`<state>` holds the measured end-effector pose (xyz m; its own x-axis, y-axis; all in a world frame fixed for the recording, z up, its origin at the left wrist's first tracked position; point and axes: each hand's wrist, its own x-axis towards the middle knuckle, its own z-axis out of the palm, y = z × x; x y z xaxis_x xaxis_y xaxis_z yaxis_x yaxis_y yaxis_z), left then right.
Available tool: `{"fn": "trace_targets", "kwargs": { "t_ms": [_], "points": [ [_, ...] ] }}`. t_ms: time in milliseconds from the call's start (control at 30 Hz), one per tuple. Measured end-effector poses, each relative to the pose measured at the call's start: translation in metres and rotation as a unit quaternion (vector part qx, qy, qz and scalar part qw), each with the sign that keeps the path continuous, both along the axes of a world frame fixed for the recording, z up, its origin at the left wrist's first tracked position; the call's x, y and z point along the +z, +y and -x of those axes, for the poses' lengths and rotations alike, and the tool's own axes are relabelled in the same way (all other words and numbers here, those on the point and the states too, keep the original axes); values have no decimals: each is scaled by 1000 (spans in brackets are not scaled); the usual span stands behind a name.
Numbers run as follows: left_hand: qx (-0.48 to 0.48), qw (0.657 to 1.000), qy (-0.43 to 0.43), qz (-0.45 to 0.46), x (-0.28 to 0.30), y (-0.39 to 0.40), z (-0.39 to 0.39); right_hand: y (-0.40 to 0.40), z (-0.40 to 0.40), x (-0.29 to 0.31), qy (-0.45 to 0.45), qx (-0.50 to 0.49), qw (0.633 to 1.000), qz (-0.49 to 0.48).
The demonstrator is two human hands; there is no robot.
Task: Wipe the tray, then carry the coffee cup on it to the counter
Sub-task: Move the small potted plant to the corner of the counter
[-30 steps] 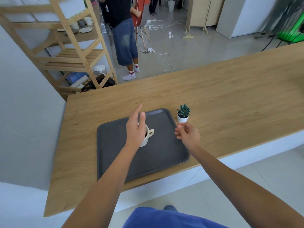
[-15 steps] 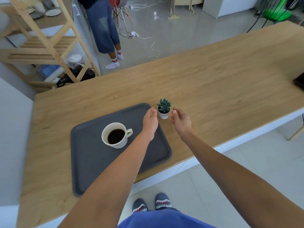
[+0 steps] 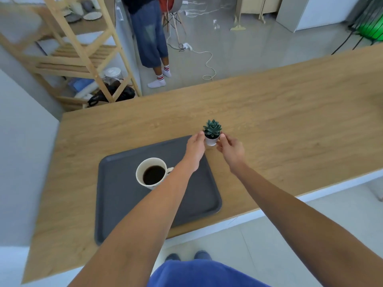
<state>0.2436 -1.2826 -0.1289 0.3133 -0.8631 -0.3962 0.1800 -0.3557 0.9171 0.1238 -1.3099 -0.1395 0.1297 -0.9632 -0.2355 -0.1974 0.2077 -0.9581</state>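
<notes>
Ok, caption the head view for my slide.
Both hands cup a small potted succulent beside the tray.

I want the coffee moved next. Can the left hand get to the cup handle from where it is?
Probably yes. The left hand is by the little potted succulent, close beyond the coffee cup. Nothing stands between them on the tray, though the left forearm hides most of the handle.
</notes>
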Motion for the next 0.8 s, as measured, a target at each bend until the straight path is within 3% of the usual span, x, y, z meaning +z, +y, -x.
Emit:
{"fn": "trace_targets", "kwargs": {
  "t_ms": [400, 800],
  "points": [
    [98, 994, -16, 33, 42, 3, -138, -24, -139, 54, -66, 184, 981, 7],
    [202, 979, -14, -2, 6, 48, -338, 4, -354, 36, -45, 264, 962, -57]
  ]
}}
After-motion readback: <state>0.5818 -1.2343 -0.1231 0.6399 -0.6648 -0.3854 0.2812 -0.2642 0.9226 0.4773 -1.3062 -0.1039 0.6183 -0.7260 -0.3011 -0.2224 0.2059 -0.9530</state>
